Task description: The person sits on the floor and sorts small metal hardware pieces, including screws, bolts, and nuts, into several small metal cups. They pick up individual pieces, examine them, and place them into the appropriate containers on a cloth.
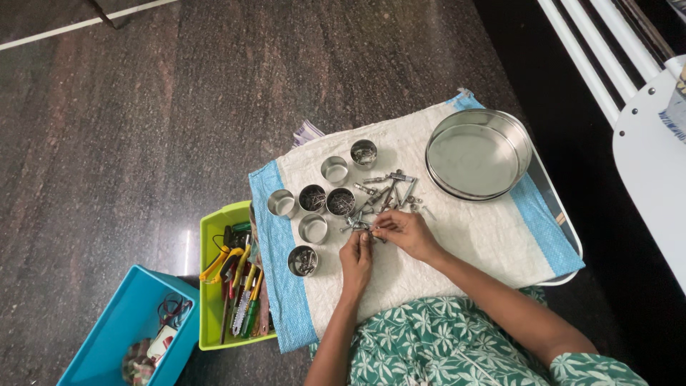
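My left hand [355, 259] and my right hand [404, 231] meet over a white cloth with blue borders [457, 236]. Both pinch a small metal fastener [366, 228] between their fingertips. Just beyond them lies a loose pile of metal screws and bolts [386, 191]. Several small round steel cups [313, 198] stand to the left of the pile; some hold small metal parts, others look empty.
A large round steel dish [477, 154] sits at the cloth's far right on a tray. Left of the cloth a green bin [212, 232] holds hand tools, and a blue bin [121, 322] holds cables. A white chair [647, 129] stands at right on the dark floor.
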